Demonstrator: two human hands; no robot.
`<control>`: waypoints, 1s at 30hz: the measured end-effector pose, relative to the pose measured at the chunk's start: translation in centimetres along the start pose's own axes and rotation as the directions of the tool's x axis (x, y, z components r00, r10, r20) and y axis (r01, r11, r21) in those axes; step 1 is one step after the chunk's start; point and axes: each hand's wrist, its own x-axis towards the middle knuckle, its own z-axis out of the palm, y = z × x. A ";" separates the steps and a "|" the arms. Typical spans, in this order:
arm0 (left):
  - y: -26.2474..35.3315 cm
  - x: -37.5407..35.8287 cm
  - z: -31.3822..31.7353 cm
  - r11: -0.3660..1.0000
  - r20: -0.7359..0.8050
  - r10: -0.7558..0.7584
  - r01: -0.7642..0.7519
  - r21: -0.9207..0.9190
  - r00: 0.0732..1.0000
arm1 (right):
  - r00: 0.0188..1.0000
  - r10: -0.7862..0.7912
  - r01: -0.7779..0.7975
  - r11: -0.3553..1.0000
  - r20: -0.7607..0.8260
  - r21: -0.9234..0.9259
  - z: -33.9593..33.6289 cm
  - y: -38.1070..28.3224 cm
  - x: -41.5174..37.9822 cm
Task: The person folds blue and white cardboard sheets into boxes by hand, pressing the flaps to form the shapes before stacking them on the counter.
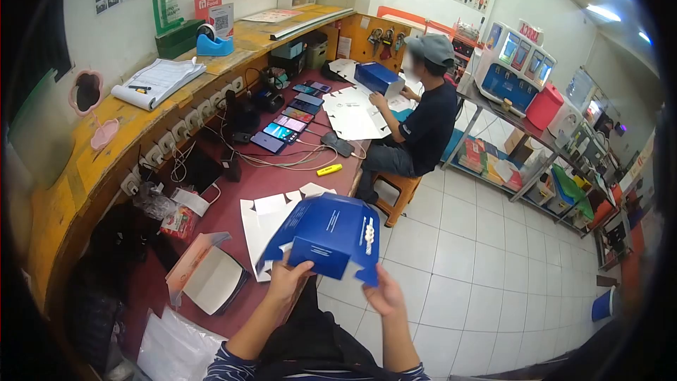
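The sleeves (pixel 231 365) are navy with white stripes, the lap clothing (pixel 321 342) black.

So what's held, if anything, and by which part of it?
A partly folded blue carton: the left grip holds the left end of its near panel; the right grip is at its near-right tab, hold or touch unclear.

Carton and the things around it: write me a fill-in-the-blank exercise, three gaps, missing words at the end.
1. The carton in the left hand is coloured ____.
2. The marker on the desk is coloured ____.
3. The floor is laid with white ____.

Missing words: blue; yellow; tiles.
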 end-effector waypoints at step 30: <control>-1.4 -2.7 1.3 0.987 0.005 0.148 -0.148 0.059 0.989 | 0.765 -0.644 0.634 0.749 0.013 -0.192 4.9 5.5 -2.0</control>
